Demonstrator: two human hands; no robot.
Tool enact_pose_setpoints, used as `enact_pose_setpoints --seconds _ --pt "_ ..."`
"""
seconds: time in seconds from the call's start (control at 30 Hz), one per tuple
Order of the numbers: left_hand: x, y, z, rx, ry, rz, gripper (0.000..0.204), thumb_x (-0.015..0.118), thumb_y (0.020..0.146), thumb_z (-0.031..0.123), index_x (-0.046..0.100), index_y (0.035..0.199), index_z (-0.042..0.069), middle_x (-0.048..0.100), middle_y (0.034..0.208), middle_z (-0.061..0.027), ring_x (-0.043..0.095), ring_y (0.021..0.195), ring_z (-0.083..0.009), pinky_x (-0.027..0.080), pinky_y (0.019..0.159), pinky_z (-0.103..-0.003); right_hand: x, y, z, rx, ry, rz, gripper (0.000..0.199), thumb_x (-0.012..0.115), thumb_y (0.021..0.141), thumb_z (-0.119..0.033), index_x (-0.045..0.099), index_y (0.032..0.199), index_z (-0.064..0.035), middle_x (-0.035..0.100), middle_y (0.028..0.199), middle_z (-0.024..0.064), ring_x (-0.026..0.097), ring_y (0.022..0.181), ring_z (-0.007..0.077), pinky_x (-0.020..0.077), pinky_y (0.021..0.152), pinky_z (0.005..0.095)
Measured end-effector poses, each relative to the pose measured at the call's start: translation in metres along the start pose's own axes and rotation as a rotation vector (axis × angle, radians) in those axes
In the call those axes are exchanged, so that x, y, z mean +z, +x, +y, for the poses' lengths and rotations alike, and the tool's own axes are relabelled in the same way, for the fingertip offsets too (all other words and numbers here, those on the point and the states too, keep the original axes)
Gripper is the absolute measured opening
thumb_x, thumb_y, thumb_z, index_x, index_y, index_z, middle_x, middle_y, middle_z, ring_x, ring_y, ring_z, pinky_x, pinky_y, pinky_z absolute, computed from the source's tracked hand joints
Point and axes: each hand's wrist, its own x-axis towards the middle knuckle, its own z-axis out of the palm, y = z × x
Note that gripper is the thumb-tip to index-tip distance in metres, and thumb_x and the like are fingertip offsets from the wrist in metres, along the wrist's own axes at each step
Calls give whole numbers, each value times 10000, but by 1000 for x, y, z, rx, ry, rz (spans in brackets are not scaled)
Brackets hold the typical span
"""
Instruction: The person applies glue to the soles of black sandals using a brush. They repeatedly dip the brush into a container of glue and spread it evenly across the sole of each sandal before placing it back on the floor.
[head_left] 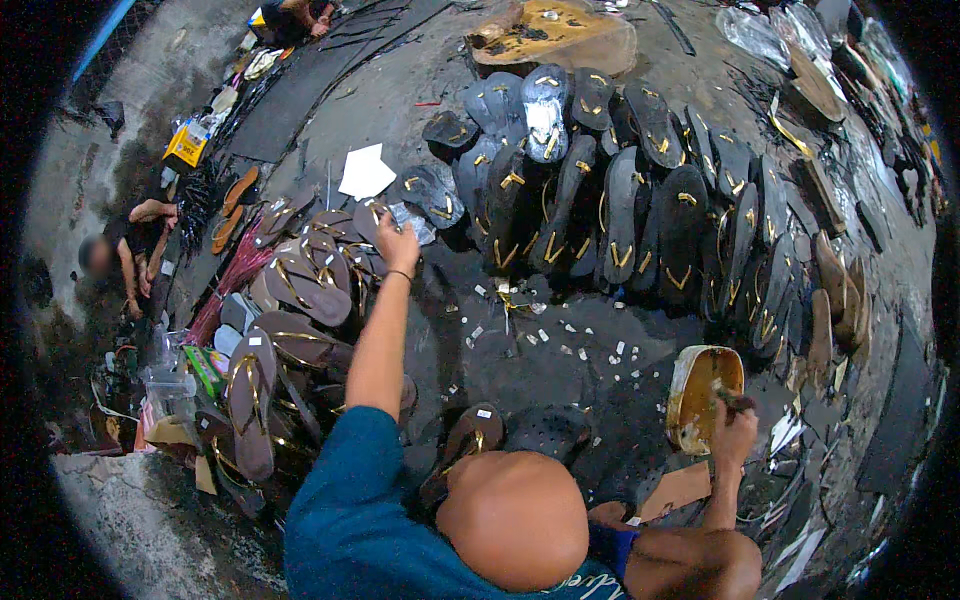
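Observation:
My left hand (pixel 397 246) reaches out to the far edge of a heap of brown sandals (pixel 308 285) with gold straps. Its fingers are bent closed beside a crumpled clear plastic piece (pixel 414 224); what they grip is too small to make out. A black sandal (pixel 430 194) lies just beyond. On the right, my right hand (pixel 733 436) grips a dark-handled brush (pixel 742 402), its tip down in a tub (pixel 690 363) of amber, glue-like stuff. One brown sandal with a white sticker (pixel 474 430) lies close to my knee.
Rows of black sandals (pixel 620 215) with gold straps lean together ahead. Small white bits (pixel 568 328) litter the dark floor. Beyond stand a stained yellowish block (pixel 560 40) and a white sheet (pixel 366 172). Cardboard (pixel 676 490) lies by the tub. Another person (pixel 140 245) sits at far left.

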Motion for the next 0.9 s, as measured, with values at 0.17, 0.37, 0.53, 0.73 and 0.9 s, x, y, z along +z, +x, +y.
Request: enact_pose_setpoints --seconds 0.17,0.37,0.53,0.73,0.9 --pt "-42 53 -47 -275 -148 -253 314 666 765 141 582 997 -53 620 885 -102 574 796 -220 457 720 -376 -45 -10 -54 -28 278 186 250 636 853 -172 630 1024 11 665 962 205 647 844 352 506 741 422" --pt "-72 49 -18 -340 -631 -20 292 683 826 94 599 1073 -38 617 934 -26 567 758 -131 475 685 -287 -39 -50 8 34 129 -126 297 675 788 -216 637 1041 -64 658 886 206 626 828 413 500 752 464" --pt "-129 -122 125 56 -136 -535 214 695 812 113 654 998 17 572 789 -9 485 658 -77 429 580 -253 -69 -77 -1 101 -80 -678 380 675 786 -367 653 918 -11 640 781 192 623 728 319 483 680 392" --pt "-57 -291 110 501 47 -1195 677 712 788 397 499 1327 46 237 1512 -244 250 1394 -393 228 1111 -503 -75 -9 -64 -81 621 -461 345 662 862 -262 634 1122 -37 673 1041 134 623 993 243 464 895 360" --pt "6 -290 128 967 353 -998 785 588 816 572 391 1425 116 232 1523 -208 155 1417 -407 111 1119 -570 -86 6 -82 -169 954 -367 302 642 900 -276 640 1071 -27 668 1011 87 616 937 191 468 862 344"
